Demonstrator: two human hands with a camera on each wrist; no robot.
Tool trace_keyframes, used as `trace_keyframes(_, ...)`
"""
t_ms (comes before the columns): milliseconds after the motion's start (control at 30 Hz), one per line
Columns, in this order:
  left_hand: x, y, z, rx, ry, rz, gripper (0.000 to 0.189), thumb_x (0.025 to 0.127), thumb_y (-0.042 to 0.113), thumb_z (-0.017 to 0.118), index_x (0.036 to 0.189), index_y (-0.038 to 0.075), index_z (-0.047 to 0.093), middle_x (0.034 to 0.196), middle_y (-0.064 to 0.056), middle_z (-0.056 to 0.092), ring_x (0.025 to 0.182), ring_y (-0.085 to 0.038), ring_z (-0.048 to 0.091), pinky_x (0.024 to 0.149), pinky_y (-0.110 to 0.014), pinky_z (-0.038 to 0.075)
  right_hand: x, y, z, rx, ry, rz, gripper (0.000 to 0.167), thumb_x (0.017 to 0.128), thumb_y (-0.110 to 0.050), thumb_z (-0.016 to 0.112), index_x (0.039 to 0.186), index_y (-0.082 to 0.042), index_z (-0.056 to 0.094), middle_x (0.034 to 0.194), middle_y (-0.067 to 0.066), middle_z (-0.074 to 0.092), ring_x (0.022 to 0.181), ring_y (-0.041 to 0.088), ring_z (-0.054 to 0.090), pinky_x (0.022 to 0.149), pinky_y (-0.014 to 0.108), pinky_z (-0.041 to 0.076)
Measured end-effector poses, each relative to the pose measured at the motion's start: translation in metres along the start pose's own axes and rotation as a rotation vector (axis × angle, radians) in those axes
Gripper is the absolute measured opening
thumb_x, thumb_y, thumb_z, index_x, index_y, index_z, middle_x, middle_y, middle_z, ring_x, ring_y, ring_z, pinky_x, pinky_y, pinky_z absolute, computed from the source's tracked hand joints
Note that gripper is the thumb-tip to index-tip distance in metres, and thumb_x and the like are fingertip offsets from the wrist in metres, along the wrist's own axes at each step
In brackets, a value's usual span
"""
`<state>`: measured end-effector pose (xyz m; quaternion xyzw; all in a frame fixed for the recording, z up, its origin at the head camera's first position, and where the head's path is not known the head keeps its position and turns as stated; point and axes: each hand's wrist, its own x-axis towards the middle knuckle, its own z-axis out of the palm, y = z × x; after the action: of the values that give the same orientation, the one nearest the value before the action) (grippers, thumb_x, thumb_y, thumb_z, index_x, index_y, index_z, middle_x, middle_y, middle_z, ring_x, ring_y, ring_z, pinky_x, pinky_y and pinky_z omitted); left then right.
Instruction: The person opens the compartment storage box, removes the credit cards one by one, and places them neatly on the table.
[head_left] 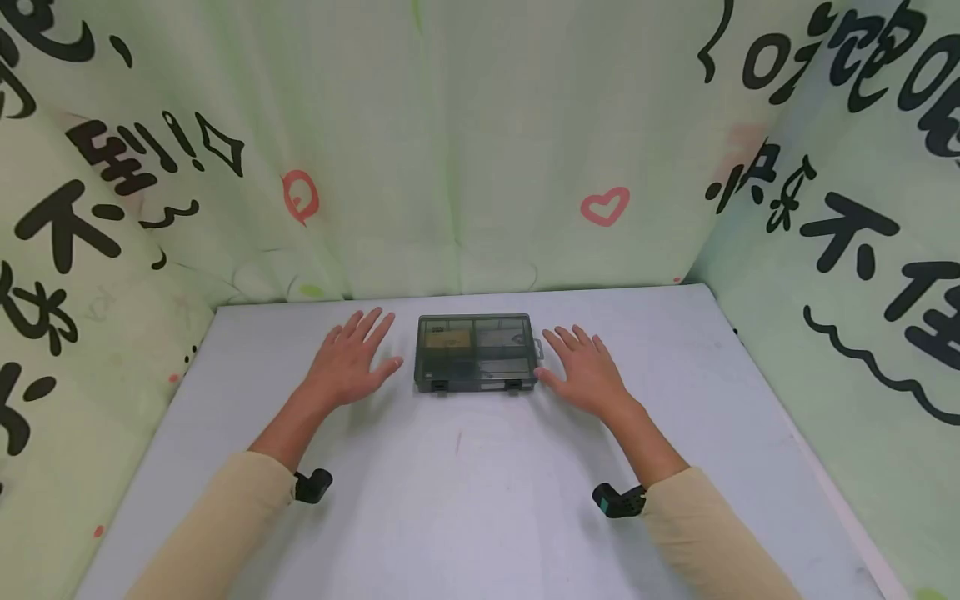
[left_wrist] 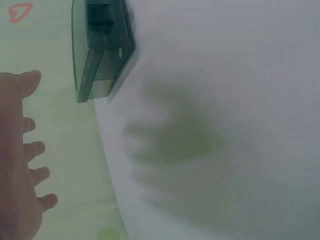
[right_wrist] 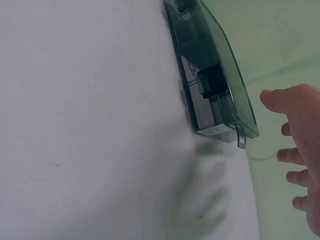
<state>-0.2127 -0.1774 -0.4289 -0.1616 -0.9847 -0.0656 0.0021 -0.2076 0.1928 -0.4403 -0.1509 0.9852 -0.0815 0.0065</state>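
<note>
A dark translucent plastic compartment box lies on the white table, its lid down and two black latches along the near side. Through the lid a tan piece shows in the back left compartment. My left hand is spread to the left of the box, apart from it, holding nothing. To the right, my right hand hovers with fingers extended, its thumb close to the box's right side. In the right wrist view a gap shows between the thumb and the box; a small hanging loop sticks out from its end.
The white tabletop ends at a pale green curtain at the back, with more curtain on both sides bearing black lettering. A small black camera sits on the left wrist and another on the right.
</note>
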Motion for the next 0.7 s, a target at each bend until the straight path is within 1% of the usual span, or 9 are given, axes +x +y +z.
trace_keyframes(200, 0.004, 0.006, 0.006, -0.011, -0.011, 0.013, 0.076, 0.095, 0.055, 0.045, 0.156, 0.017, 0.019, 0.162, -0.012, 0.020, 0.148, -0.038, 0.019, 0.119, -0.062, 0.023, 0.003, -0.007, 0.006, 0.028, -0.005, -0.009, 0.071, 0.095, -0.047, 0.054, 0.152, -0.010, 0.032, 0.155, 0.018, 0.034, 0.146, 0.041, 0.024, 0.120, 0.062, 0.018)
trace_keyframes(333, 0.007, 0.008, 0.011, -0.020, -0.025, 0.015, 0.076, 0.096, 0.056, 0.044, 0.156, 0.018, 0.019, 0.162, -0.011, 0.020, 0.148, -0.038, 0.019, 0.118, -0.062, 0.024, 0.004, -0.010, 0.011, 0.059, 0.011, -0.021, 0.071, 0.094, -0.048, 0.055, 0.150, -0.010, 0.035, 0.153, 0.019, 0.037, 0.145, 0.042, 0.026, 0.120, 0.062, 0.019)
trace_keyframes(367, 0.007, 0.009, 0.013, -0.022, -0.028, 0.017, 0.076, 0.096, 0.056, 0.044, 0.156, 0.018, 0.019, 0.162, -0.011, 0.020, 0.148, -0.038, 0.019, 0.118, -0.062, 0.025, 0.004, -0.011, 0.012, 0.056, 0.020, -0.028, 0.070, 0.094, -0.050, 0.054, 0.149, -0.010, 0.036, 0.152, 0.020, 0.039, 0.143, 0.042, 0.028, 0.119, 0.063, 0.022)
trace_keyframes(467, 0.009, 0.012, 0.017, -0.026, -0.045, 0.018, 0.077, 0.095, 0.057, 0.043, 0.156, 0.018, 0.018, 0.162, -0.011, 0.019, 0.149, -0.037, 0.019, 0.118, -0.061, 0.025, 0.004, -0.014, 0.014, 0.051, 0.026, -0.036, 0.069, 0.095, -0.051, 0.052, 0.149, -0.010, 0.037, 0.150, 0.020, 0.041, 0.142, 0.043, 0.030, 0.118, 0.063, 0.023)
trace_keyframes(567, 0.012, 0.015, 0.021, -0.033, -0.061, 0.022, 0.077, 0.095, 0.058, 0.043, 0.156, 0.018, 0.018, 0.162, -0.011, 0.019, 0.149, -0.037, 0.019, 0.118, -0.061, 0.025, 0.005, -0.016, 0.016, 0.046, 0.020, -0.033, 0.068, 0.094, -0.048, 0.054, 0.148, -0.009, 0.038, 0.150, 0.020, 0.041, 0.142, 0.043, 0.030, 0.118, 0.063, 0.024)
trace_keyframes(600, 0.013, 0.016, 0.022, -0.032, -0.068, 0.019, 0.077, 0.095, 0.059, 0.043, 0.156, 0.018, 0.017, 0.163, -0.010, 0.018, 0.149, -0.037, 0.018, 0.119, -0.060, 0.025, 0.006, -0.016, 0.017, 0.049, 0.011, -0.027, 0.069, 0.094, -0.046, 0.056, 0.149, -0.009, 0.037, 0.151, 0.020, 0.040, 0.143, 0.042, 0.029, 0.118, 0.063, 0.022)
trace_keyframes(700, 0.015, 0.018, 0.027, -0.049, -0.072, 0.023, 0.077, 0.095, 0.058, 0.043, 0.156, 0.018, 0.017, 0.162, -0.010, 0.019, 0.149, -0.036, 0.018, 0.119, -0.059, 0.025, 0.008, -0.017, 0.020, 0.032, 0.001, -0.023, 0.068, 0.095, -0.044, 0.056, 0.149, -0.008, 0.037, 0.151, 0.020, 0.040, 0.143, 0.042, 0.030, 0.117, 0.064, 0.023)
